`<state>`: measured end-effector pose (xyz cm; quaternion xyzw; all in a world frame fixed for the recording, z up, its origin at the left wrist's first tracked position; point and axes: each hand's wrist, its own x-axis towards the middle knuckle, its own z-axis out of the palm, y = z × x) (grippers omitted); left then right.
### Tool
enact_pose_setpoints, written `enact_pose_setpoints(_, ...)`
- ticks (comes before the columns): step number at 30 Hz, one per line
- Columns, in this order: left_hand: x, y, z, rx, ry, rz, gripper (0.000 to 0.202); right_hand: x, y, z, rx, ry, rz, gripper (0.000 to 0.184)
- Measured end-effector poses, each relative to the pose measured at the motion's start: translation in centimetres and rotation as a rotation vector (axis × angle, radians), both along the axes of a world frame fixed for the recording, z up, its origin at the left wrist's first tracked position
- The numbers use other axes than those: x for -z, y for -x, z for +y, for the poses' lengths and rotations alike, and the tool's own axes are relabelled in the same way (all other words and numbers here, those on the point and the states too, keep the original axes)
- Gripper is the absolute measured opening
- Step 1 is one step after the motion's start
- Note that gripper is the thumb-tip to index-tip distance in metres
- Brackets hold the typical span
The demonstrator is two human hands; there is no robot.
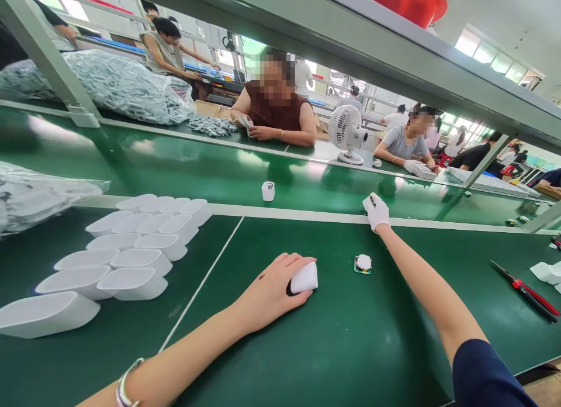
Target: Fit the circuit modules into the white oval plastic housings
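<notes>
My bare left hand (280,287) is wrapped round a white plastic housing (305,277) lying on its side on the green work surface. A dark opening shows on the housing's side near my palm. My right hand (378,213), in a white glove, reaches out to the far strip and closes on a small white piece with a dark part (372,201); its exact kind is hard to make out. Between my hands lies a small green circuit board with a white dome (363,264). Beyond them a white housing (268,191) stands upright on the far green strip.
Rows of open white plastic shells (131,283) cover the left side, beside a clear plastic bag (39,190). Red-handled pliers (523,290) lie at right. A metal frame post (52,62) rises at left. Across the bench, co-workers sit near a white fan (346,129).
</notes>
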<state>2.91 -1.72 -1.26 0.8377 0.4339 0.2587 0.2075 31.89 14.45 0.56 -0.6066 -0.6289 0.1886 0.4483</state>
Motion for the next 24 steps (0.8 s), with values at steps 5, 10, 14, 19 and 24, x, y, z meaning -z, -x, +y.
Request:
enact_pose_setpoints(5,-0.2,0.3,0.2,0.033,0.04,-0.012,0.041,-1.6,-0.6,-1.3,-0.038,0.067,-0.253,0.045)
enact_pose_setpoints(10,-0.7,0.1,0.0,-0.011,0.132,-0.147,0.044,-3.6,-0.2,-7.7,-0.248,0.189,-0.399,0.054)
enact_pose_setpoints(14,-0.8,-0.1,-0.2,-0.026,0.163,-0.228,0.044,-3.1,-0.1,-13.4,-0.416,0.318,-0.426,0.049)
enact_pose_setpoints(19,-0.5,-0.3,-0.1,-0.035,0.218,-0.34,0.046,-2.4,0.4,-16.1,-0.506,0.357,-0.364,0.049)
enact_pose_setpoints(24,-0.9,-0.4,-0.3,-0.033,0.168,-0.384,0.043,-1.7,1.1,-16.9,-0.53,0.224,-0.335,0.023)
